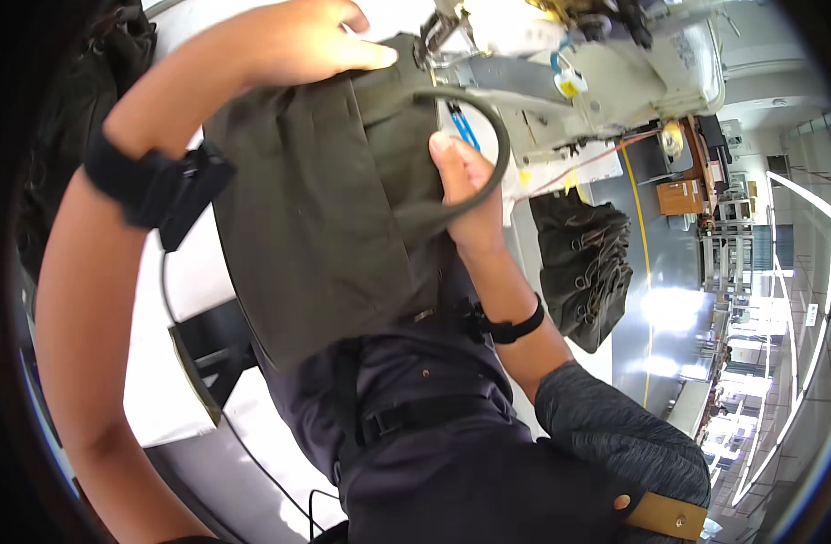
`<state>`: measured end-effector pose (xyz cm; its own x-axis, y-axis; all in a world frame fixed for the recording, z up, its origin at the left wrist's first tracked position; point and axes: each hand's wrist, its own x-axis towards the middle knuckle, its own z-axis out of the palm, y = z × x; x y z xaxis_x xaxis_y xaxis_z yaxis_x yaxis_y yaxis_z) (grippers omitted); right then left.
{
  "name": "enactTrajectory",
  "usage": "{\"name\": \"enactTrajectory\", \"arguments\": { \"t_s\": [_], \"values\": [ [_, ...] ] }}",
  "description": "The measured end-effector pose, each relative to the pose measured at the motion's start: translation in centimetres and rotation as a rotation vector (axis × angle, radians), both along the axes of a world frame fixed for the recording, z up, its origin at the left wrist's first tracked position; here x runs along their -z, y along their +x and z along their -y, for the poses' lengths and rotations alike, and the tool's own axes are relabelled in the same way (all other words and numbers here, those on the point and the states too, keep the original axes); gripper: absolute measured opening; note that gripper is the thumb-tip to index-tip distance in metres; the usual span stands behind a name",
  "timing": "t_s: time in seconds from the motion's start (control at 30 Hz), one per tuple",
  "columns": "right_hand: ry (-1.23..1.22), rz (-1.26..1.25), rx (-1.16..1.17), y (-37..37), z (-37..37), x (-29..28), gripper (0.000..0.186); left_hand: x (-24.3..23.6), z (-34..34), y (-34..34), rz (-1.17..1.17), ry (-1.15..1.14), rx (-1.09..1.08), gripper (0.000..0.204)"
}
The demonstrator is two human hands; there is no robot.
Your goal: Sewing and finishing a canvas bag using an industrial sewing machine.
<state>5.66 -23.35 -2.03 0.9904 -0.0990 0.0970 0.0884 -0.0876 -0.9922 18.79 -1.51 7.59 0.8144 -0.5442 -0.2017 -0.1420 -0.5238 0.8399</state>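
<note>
A dark olive fabric bag [297,218] with a stiff, looped handle [501,150] spreads across my front, its far corner close under the presser foot area of a sewing machine [606,91]. My left hand [311,45] reaches over the bag's far edge. Its thumb lies stretched along the cloth, apart from a bent finger, while its other fingers are hard to see. At the right side my right hand [474,195] grips the bag beside the handle, thumb up; its fingers are partly hidden behind the cloth. Past that thumb lies a slim blue tool [462,124].
Several similar dark bags with metal rings [583,263] hang in a stack to the right. More dark cloth [71,136] is bundled at far left. A black cable [252,453] runs down near my lap. Farther right are a yellow floor line [648,272] and cardboard boxes [683,197].
</note>
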Motion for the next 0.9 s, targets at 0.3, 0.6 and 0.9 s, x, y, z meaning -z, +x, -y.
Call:
{"name": "enactTrajectory", "arguments": {
  "t_s": [0.3,0.6,0.9],
  "values": [
    [-0.058,-0.215,-0.260,-6.4,7.7,-1.1,0.026,-0.9,0.2,-21.1,0.667,0.135,-0.115,0.038],
    [0.356,-0.344,-0.319,-7.4,5.6,-1.4,0.028,7.5,10.3,-26.8,1.117,0.189,-0.386,0.041],
    [0.345,-0.241,-0.225,-8.0,4.8,-0.3,0.031,8.4,9.6,-23.4,1.392,0.210,-0.315,0.023]
  ]
}}
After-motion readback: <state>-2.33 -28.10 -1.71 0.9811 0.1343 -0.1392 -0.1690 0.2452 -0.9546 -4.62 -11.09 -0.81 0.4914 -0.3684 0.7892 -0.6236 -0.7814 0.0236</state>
